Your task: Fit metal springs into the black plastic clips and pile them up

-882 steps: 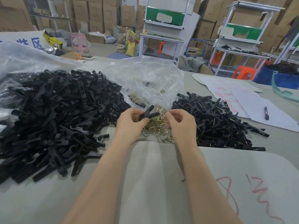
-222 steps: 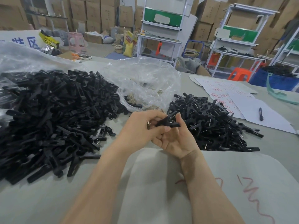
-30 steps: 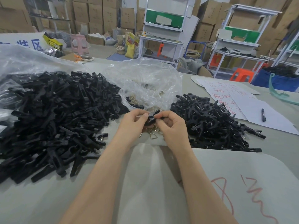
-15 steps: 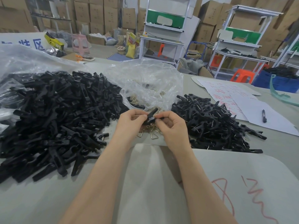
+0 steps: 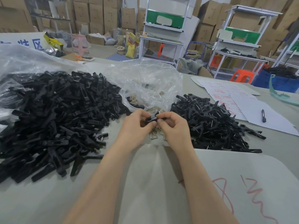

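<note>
**Fingers [image 5: 163, 114] clamped on one black clip [image 5: 152, 118]**

We hold the black clip just above the bench [image 5: 48, 199]. Our left hand [image 5: 137, 126] pinches its left end and our right hand [image 5: 174, 126] pinches the other. Loose metal springs [image 5: 157, 134] lie on the bench directly beneath, at the mouth of a clear plastic bag [image 5: 145, 81]. A large heap of bare clips [image 5: 56, 110] sits to our left; a smaller pile of clips with wire showing [image 5: 210, 123] sits to our right. Whether a spring is seated in the held clip, we cannot tell.
</note>
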The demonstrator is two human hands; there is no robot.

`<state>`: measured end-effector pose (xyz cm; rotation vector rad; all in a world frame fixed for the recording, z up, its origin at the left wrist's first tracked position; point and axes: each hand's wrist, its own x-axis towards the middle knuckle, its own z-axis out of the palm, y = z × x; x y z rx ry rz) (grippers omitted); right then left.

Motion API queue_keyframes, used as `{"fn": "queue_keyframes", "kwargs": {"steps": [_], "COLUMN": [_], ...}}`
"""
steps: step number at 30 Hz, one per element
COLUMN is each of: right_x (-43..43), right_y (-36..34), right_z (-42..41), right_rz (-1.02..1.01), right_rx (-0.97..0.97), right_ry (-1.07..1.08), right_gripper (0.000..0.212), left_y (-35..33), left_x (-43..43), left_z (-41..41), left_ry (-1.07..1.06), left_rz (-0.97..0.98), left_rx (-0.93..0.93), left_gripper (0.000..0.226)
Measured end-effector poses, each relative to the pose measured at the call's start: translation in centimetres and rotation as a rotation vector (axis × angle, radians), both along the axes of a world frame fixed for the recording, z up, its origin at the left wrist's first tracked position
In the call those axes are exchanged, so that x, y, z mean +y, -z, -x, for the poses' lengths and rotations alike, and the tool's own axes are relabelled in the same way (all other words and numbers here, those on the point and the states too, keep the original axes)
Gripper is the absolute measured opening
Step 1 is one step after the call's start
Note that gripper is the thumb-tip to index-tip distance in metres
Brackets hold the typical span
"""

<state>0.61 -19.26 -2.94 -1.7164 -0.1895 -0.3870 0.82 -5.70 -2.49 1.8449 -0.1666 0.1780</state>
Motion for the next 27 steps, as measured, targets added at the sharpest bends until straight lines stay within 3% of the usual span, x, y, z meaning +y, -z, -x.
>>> {"fn": "queue_keyframes", "kwargs": {"steps": [3, 4, 6, 8, 10, 12, 14, 16, 23, 27], "right_x": [0.2, 0.3, 0.4, 0.4, 1.1, 2.4, 4.0, 5.0, 4.8, 4.6], "right_y": [-0.2, -0.3, -0.2, 0.0, -0.1, 0.1, 0.4, 0.6, 1.4, 1.6], "right_z": [0.0, 0.0, 0.0, 0.0, 0.0, -0.3, -0.8, -1.2, -1.4, -1.4], "right_rz": [-0.131, -0.207, -0.219, 0.035, 0.355, 0.602, 0.903, 1.022, 0.942, 0.986], "right_rx": [0.033, 0.047, 0.051, 0.050, 0.090, 0.202, 0.275, 0.283, 0.175, 0.132], "right_ry": [-0.082, -0.110, -0.071, 0.064, 0.107, 0.049, 0.023, 0.042, 0.033, 0.063], "right_gripper": [0.028, 0.029, 0.031, 0.022, 0.007, 0.017, 0.029, 0.028, 0.019, 0.026], "left_y": [0.2, 0.1, -0.2, -0.6, -0.7, -0.8, -0.9, -1.0, -0.8, -0.7], "left_x": [0.1, 0.2, 0.8, 1.8, 2.8, 3.1, 3.0, 3.0, 3.2, 3.3], "left_z": [-0.3, -0.4, -0.6, -0.8, -1.0, -1.1, -1.2, -1.0, -1.0, -1.0], "left_ry": [-0.053, -0.068, -0.088, -0.121, -0.134, -0.135, -0.148, -0.148, -0.149, -0.149], "left_rz": [-0.031, 0.044, 0.390, 0.772, 1.022, 1.169, 1.248, 1.309, 1.380, 1.357], "left_rx": [-0.052, -0.039, 0.041, 0.148, 0.232, 0.296, 0.347, 0.365, 0.422, 0.426], "left_gripper": [0.015, 0.016, 0.019, 0.017, 0.015, 0.017, 0.014, 0.011, 0.014, 0.015]}}
